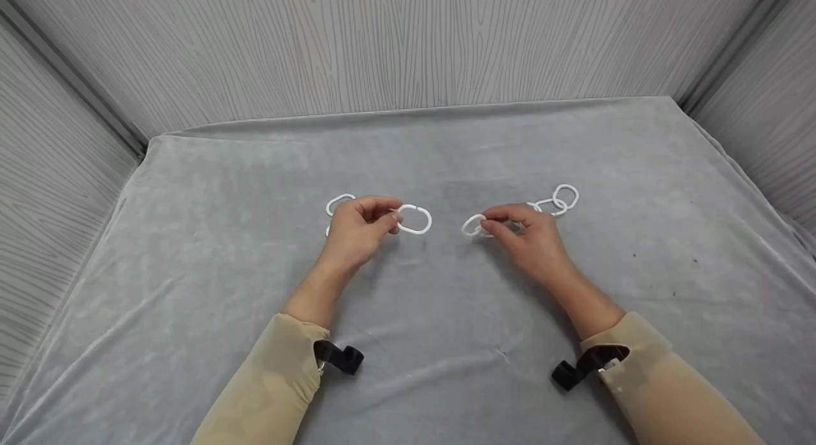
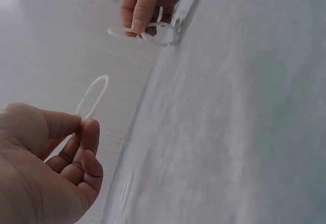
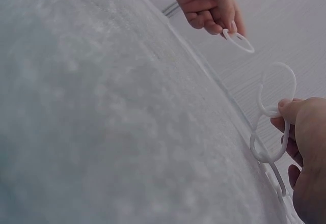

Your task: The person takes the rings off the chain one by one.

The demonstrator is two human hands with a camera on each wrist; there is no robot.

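1. Pinched a white link (image 1: 429,220) between thumb and fingertips of the left hand (image 1: 357,231), leaving most of the loop sticking out toward the right hand (image 1: 532,238); held it clear of the surface.
2. Pinched a second white link (image 1: 470,218) in that right hand, thumb pressed against fingers, hooked into further links of a short chain (image 1: 561,206) with its end lying on the surface.
3. Held the two pinched loops pointing at each other, near but apart.
4. Wore beige sleeves (image 1: 268,375) ending short of the hands, with black wrist mounts (image 1: 347,360) at the cuffs.
5. Worked over a grey cloth (image 1: 414,305), soft and napped like velvet, patchy in tone, creased lightly between the forearms around one small pucker (image 1: 500,352).
6. Noticed a long slanting fold (image 1: 121,320) down the left side, and a few dark specks (image 1: 674,294) to the right, beyond the right forearm.
7. Saw a partly hidden white link (image 1: 329,206) on the cloth behind the left hand, with a scrap of white just below; could not tell any join between them.
8. Followed the cloth back to a slightly rumpled far edge, draped over at the corners.
9. Found beyond it a pale back wall (image 1: 408,50) in wavy grey wood grain, flanked by similarly grained side walls (image 1: 44,228) and dark corner strips (image 1: 76,85).
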